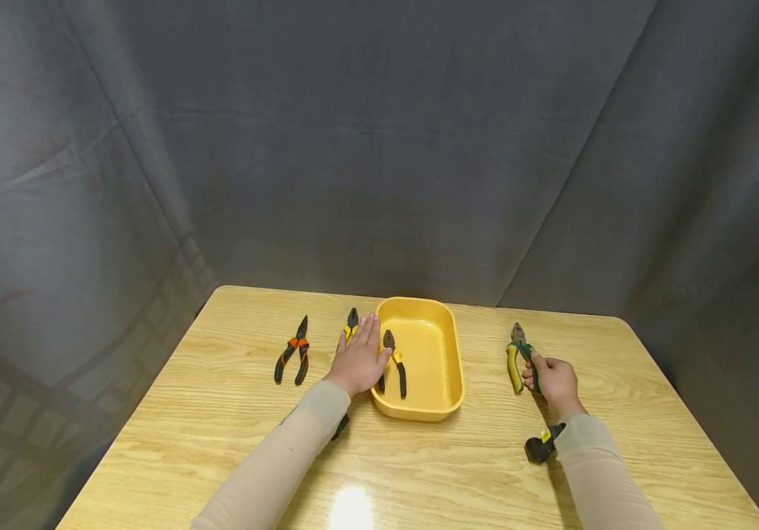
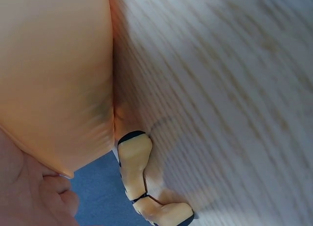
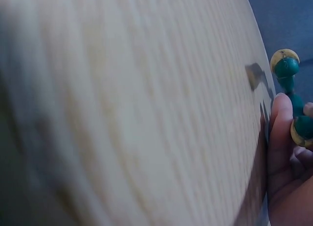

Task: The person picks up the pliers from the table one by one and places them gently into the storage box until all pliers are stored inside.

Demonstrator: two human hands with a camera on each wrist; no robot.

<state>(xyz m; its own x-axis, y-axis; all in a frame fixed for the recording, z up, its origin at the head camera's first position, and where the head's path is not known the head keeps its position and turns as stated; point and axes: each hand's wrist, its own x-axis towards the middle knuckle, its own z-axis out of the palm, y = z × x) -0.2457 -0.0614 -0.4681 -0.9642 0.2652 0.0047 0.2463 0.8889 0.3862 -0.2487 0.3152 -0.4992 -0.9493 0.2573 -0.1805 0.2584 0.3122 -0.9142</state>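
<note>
My left hand (image 1: pixel 357 362) lies with straight fingers over the left rim of a yellow plastic tray (image 1: pixel 453 366). Inside the tray are pliers (image 1: pixel 402 377) with black and yellow handles, partly covered by that hand. Just outside the rim, yellow-handled pliers (image 1: pixel 352 318) lie on the table, mostly hidden behind the fingers; their handles (image 2: pixel 135 160) show in the left wrist view. My right hand (image 1: pixel 556 381) grips one handle of green and yellow pliers (image 1: pixel 515 362), jaws pointing away. Their handle ends (image 3: pixel 286 68) appear at the right wrist view's edge.
Needle-nose pliers (image 1: pixel 298 347) with black and orange handles lie at the left on the wooden table (image 1: pixel 220 412). A grey cloth (image 1: pixel 379 147) hangs behind the table. The wrist cameras (image 1: pixel 539 449) hang beneath the sleeves.
</note>
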